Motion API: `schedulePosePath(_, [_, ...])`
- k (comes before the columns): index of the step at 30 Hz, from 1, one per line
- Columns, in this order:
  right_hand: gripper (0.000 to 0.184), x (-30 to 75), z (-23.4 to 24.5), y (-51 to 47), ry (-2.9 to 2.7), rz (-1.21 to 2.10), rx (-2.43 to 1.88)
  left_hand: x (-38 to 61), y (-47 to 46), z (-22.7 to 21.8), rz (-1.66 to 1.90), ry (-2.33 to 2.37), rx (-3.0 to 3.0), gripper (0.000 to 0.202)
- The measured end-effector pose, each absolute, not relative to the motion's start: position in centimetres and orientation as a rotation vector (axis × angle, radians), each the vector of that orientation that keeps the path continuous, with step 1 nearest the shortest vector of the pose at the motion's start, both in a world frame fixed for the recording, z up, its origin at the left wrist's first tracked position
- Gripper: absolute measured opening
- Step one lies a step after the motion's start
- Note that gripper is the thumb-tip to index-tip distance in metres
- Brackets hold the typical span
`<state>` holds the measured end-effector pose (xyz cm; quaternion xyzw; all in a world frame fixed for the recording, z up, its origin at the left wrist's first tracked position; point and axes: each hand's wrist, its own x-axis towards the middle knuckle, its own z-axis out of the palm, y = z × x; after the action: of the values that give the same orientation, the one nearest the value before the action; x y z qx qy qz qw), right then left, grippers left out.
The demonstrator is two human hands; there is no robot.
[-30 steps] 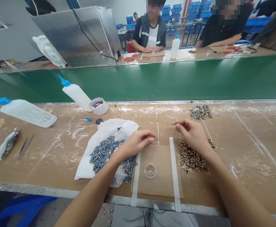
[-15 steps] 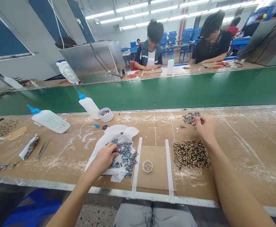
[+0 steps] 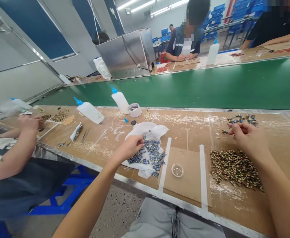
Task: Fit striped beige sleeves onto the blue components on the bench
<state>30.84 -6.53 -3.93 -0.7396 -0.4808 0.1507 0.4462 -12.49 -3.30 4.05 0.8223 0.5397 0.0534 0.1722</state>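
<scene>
My left hand (image 3: pixel 134 147) is at the far left edge of a pile of small blue-and-yellow parts (image 3: pixel 157 155), its fingers pinched together. The pile lies on a crumpled white sheet (image 3: pixel 157 128). Whatever is between those fingertips is too small to make out. Over on the right, my right hand (image 3: pixel 248 137) is closed in a pinch, just in front of a smaller heap of blue-and-yellow parts (image 3: pixel 243 118). What it pinches, if anything, cannot be made out. A stray part shows beside its fingertips. Below its wrist spreads a pile of dark-and-gold curved pieces (image 3: pixel 234 167).
A clear round dish (image 3: pixel 177 170) sits on cardboard (image 3: pixel 187 185) between two white strips. Two blue-tipped bottles (image 3: pixel 90 112), a tape roll (image 3: pixel 135 110) and tweezers (image 3: pixel 85 135) lie leftward. A green conveyor belt (image 3: pixel 174 87) runs behind. A co-worker's arm (image 3: pixel 18 142) is at far left.
The view has turned left, bringing a neighbouring co-worker into sight. My left hand has shifted slightly toward the back of its pile. My right hand stays by the small heap, fingers still pinched.
</scene>
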Motion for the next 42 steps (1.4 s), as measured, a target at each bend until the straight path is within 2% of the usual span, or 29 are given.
schedulePosePath(7, [0.027, 29.8, -2.7, -7.5, -1.235, 0.385, -1.921, -13.5, -2.7, 3.7, 0.382, 1.599, 2.181, 0.004])
schedulePosePath(9, [0.028, 29.1, -2.1, -7.8, -1.272, 0.363, -1.902, -13.0, -2.2, 4.4, 0.470, 1.545, 2.048, 0.008])
schedulePosePath(15, [0.023, 24.3, -1.4, -8.0, -1.365, 0.555, -1.571, -5.4, 0.4, 6.1, 0.748, 1.204, 1.724, 0.015])
schedulePosePath(20, [0.024, 19.3, -1.1, -8.0, -1.491, 0.781, -1.372, 1.1, 0.4, 3.2, 0.655, 0.894, 1.475, 0.026])
schedulePosePath(26, [0.017, 16.2, -0.7, -8.6, -1.399, 0.957, -1.314, 1.3, -1.0, 0.2, 0.666, 0.827, 1.248, 0.038])
schedulePosePath(33, [0.014, 16.1, -1.0, -8.6, -1.539, 0.762, -1.422, 1.4, -1.6, -0.1, 0.705, 0.797, 1.122, 0.037])
schedulePosePath(42, [0.006, 16.8, -1.3, -9.0, -1.603, 0.171, -1.461, 2.0, -2.3, -0.3, 0.683, 0.605, 0.904, 0.031])
